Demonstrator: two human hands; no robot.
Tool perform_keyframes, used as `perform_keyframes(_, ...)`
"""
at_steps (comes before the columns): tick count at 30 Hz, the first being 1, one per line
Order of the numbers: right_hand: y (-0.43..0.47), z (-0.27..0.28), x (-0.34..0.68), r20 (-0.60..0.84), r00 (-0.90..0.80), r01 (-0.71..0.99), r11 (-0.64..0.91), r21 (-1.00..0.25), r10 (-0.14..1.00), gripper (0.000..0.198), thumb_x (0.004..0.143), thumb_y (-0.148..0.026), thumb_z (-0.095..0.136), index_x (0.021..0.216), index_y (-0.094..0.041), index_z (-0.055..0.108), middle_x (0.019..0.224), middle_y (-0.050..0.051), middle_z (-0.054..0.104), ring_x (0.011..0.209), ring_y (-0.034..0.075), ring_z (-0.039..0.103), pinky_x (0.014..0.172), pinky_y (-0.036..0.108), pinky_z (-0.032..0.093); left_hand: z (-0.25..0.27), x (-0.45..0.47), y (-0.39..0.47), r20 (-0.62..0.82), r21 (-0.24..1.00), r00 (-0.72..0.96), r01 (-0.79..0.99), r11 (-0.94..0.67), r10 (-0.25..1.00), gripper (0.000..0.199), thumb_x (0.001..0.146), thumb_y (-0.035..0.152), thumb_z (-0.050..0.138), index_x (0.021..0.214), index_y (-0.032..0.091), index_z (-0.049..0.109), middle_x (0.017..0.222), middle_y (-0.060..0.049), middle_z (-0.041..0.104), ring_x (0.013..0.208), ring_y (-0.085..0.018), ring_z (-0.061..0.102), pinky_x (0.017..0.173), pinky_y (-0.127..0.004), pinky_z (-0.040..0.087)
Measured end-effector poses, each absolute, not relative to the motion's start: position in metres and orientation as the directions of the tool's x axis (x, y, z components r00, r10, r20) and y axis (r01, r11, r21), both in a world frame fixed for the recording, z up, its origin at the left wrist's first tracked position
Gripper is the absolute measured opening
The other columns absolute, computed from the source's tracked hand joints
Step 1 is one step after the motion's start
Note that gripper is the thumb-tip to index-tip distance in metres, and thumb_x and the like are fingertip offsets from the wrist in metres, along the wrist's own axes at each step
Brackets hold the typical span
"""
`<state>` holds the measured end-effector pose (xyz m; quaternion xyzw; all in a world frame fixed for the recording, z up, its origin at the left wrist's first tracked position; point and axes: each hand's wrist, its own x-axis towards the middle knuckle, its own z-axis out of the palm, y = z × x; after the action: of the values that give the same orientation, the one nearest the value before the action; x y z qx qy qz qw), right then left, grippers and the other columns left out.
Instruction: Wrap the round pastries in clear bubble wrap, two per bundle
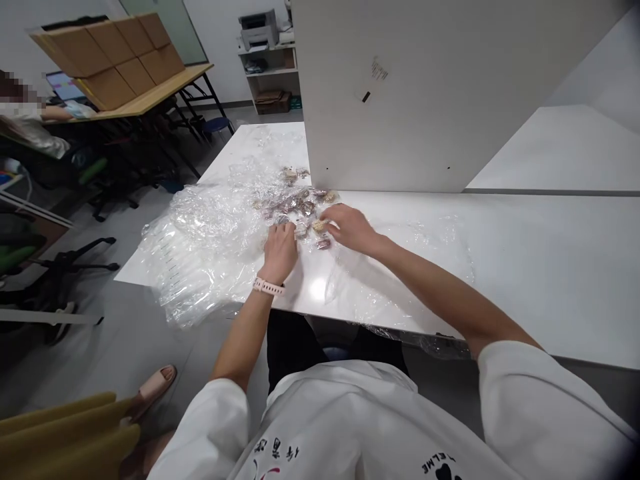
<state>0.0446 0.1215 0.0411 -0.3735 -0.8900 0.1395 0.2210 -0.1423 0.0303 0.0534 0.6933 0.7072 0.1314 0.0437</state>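
On a white table above grey floor, both hands are among small packets, their grip unclear.

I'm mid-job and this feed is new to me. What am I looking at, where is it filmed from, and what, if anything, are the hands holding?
There is no machine here: these are a person's own bare hands. The single picture comes from a camera worn on that person's head, looking forward and down. On the white table, a heap of clear plastic spreads to the left, with a cluster of small pieces beside it. The left hand, with a pink wristband, has its fingertips down at the cluster's near edge. The right hand has its thumb and fingers at a yellowish piece. Whether either hand actually grips anything is too small to tell.
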Motion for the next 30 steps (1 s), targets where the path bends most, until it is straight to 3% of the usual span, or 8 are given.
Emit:
perform_keyframes(4,0.131,0.025,0.004,0.134,-0.580,0.742,0.589,-0.321,0.804,0.037,0.088,-0.027,0.062,0.122,-0.014,0.058,0.114,0.020,0.063,0.103,0.034,0.056,0.081,0.047,0.049,0.039,-0.157,0.050,-0.023,0.061,-0.050,0.997,0.051,0.998,0.031,0.089,0.003,0.044,0.118,0.009,0.054,0.111,-0.020,0.064,0.114,-0.032,0.054,0.092,-0.043,0.044)
perform_keyframes(9,0.135,0.016,0.000,0.145,-0.616,0.718,0.627,-0.301,0.775,0.033,0.086,-0.012,0.055,0.118,-0.013,0.059,0.115,0.020,0.062,0.106,0.033,0.056,0.089,0.047,0.045,0.035,-0.155,0.048,-0.023,0.056,-0.062,0.996,0.063,0.998,0.034,0.087,0.006,0.052,0.120,0.012,0.051,0.118,-0.020,0.061,0.111,-0.033,0.057,0.086,-0.040,0.047)
perform_keyframes(15,0.137,0.040,0.027,0.300,-0.566,0.514,0.613,-0.600,0.768,0.033,0.087,-0.024,0.059,0.119,-0.019,0.060,0.119,0.011,0.066,0.106,0.026,0.059,0.090,0.044,0.049,0.032,-0.154,0.053,-0.022,0.151,-0.148,0.977,0.150,0.989,0.029,0.095,0.005,0.039,0.121,0.011,0.048,0.093,-0.017,0.068,0.087,-0.028,0.065,0.074,-0.037,0.048)
perform_keyframes(18,0.119,0.061,0.069,0.371,-0.465,0.448,0.575,-0.684,0.804,0.034,0.086,-0.028,0.062,0.119,-0.021,0.061,0.120,0.009,0.067,0.105,0.024,0.062,0.090,0.042,0.052,0.042,-0.159,0.047,0.137,0.300,-0.195,0.943,0.147,0.971,0.034,0.095,0.005,0.037,0.125,0.012,0.051,0.088,-0.013,0.068,0.083,-0.025,0.066,0.071,-0.037,0.049)
perform_keyframes(21,0.075,0.073,0.127,0.395,-0.390,0.470,0.549,-0.691,0.832,0.038,0.087,-0.035,0.063,0.124,-0.025,0.061,0.120,0.006,0.067,0.104,0.023,0.063,0.091,0.044,0.054,0.060,-0.148,0.031,0.420,0.486,-0.200,0.873,-0.033,0.885,0.035,0.100,0.014,0.037,0.131,0.019,0.052,0.103,-0.012,0.069,0.092,-0.024,0.067,0.077,-0.040,0.053)
perform_keyframes(25,0.015,0.051,0.195,0.335,-0.342,0.617,0.479,-0.625,0.878,0.040,0.088,-0.038,0.063,0.127,-0.029,0.059,0.120,0.007,0.067,0.105,0.025,0.064,0.092,0.047,0.054,0.055,-0.085,0.011,0.496,0.565,0.113,0.711,-0.419,0.861,0.039,0.102,0.013,0.034,0.135,0.025,0.051,0.130,-0.010,0.064,0.119,-0.023,0.063,0.093,-0.047,0.057)
perform_keyframes(28,-0.003,0.018,0.218,0.258,-0.340,0.662,0.424,-0.618,0.905,0.039,0.089,-0.039,0.062,0.127,-0.028,0.059,0.118,0.008,0.068,0.104,0.025,0.065,0.089,0.046,0.055,0.021,-0.023,0.003,0.372,0.520,0.448,0.625,-0.583,0.813,0.049,0.099,0.003,0.026,0.138,0.021,0.048,0.148,-0.011,0.051,0.144,-0.023,0.043,0.107,-0.049,0.051)
perform_keyframes(30,-0.007,0.002,0.222,0.236,-0.352,0.679,0.420,-0.602,0.906,0.039,0.091,-0.039,0.060,0.128,-0.027,0.058,0.117,0.009,0.069,0.106,0.027,0.064,0.088,0.047,0.056,-0.001,0.004,-0.002,0.235,0.479,0.595,0.618,-0.624,0.769,0.048,0.100,0.007,0.029,0.145,0.017,0.041,0.157,-0.016,0.039,0.152,-0.026,0.026,0.113,-0.051,0.045)
